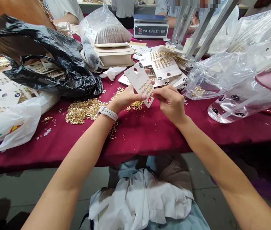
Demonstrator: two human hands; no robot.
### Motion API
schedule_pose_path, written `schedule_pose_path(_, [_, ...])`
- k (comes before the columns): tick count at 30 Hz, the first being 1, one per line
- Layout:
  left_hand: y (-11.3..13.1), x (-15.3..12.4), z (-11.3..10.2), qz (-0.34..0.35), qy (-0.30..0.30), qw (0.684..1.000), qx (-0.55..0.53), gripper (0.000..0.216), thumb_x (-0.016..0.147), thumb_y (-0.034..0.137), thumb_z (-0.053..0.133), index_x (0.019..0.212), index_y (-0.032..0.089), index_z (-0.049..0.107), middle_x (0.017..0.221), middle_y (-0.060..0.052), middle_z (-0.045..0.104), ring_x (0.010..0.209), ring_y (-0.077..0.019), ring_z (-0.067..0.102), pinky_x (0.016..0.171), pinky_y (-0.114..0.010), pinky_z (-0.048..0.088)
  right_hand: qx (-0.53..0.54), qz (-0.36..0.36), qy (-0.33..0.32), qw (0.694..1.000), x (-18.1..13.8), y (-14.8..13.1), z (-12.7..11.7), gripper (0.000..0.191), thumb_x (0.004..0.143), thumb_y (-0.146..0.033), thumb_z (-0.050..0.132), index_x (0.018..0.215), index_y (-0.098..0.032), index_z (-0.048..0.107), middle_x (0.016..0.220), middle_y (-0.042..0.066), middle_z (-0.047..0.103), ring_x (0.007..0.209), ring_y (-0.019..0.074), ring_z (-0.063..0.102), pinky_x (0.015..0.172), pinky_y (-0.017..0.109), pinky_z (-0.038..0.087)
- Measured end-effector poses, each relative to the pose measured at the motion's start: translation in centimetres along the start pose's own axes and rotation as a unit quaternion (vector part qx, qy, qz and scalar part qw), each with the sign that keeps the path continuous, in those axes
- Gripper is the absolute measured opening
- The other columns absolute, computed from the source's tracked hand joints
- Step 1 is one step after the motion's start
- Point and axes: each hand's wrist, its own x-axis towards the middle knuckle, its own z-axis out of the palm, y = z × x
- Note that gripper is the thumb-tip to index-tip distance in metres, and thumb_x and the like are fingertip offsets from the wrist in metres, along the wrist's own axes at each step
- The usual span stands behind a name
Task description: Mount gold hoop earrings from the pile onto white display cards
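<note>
Maroon table (149, 137), white card (136, 77) aloft

Loose gold pieces (82, 111) lie left of the left fingers (139, 96), which pinch the card's lower left side. It should handle light and stiff; best gripped by its plain margins, sparing the gold rows (147, 87). Right fingers (161, 92) curl together at its right edge; whether they pinch anything, I cannot tell. Beyond them, more cards (167, 67) lie piled.

Bright, fairly even indoor light, seemingly from overhead. Glare streaks on black plastic bag (60, 48), clear bag (212, 73) and clear bottle (241, 99). Surface (135, 137) well lit, only soft shadows; dim below it, near black at lower right. Wide-angle stretch toward edges, forearms (84, 163) elongated. Fine print on held card (136, 76) unreadable. Mosaic patch (208, 3) top right. Far background soft.
</note>
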Motion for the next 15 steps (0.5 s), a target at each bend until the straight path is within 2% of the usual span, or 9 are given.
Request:
schedule_pose_path(8, [-0.10, -0.24, 0.02, -0.005, -0.001, 1.000, 0.009, 0.104, 0.050, 0.058, 0.082, 0.135, 0.020, 0.034, 0.121, -0.014, 0.056, 0.116, -0.0305, 0.054, 0.098, -0.043, 0.043, 0.012, -0.067, -0.006, 0.998, -0.01, 0.25, 0.12, 0.024, 0.086, -0.003, 0.045, 0.087, -0.022, 0.060, 0.075, -0.002, 0.064, 0.076, 0.0125, 0.055, 0.072, 0.025, 0.050])
schedule_pose_path(12, [-0.05, -0.37, 0.09, 0.003, -0.009, 1.000, -0.020, 0.098, 0.052, 0.058, 0.082, 0.132, 0.022, 0.037, 0.117, -0.012, 0.059, 0.111, -0.0269, 0.057, 0.098, -0.040, 0.043, 0.001, -0.072, -0.027, 0.997, 0.06, 0.21, -0.04, 0.031, 0.086, -0.002, 0.039, 0.089, -0.026, 0.058, 0.076, -0.004, 0.063, 0.076, 0.0132, 0.054, 0.078, 0.029, 0.051])
schedule_pose_path(15, [0.14, -0.50, 0.27, -0.001, -0.013, 1.000, -0.021, 0.097, 0.053, 0.060, 0.080, 0.132, 0.022, 0.039, 0.118, -0.012, 0.058, 0.112, -0.0277, 0.056, 0.098, -0.041, 0.044, -0.006, -0.070, -0.056, 0.996, 0.11, 0.16, -0.22, 0.033, 0.086, -0.003, 0.036, 0.089, -0.027, 0.058, 0.077, -0.003, 0.064, 0.077, 0.0145, 0.055, 0.080, 0.033, 0.051])
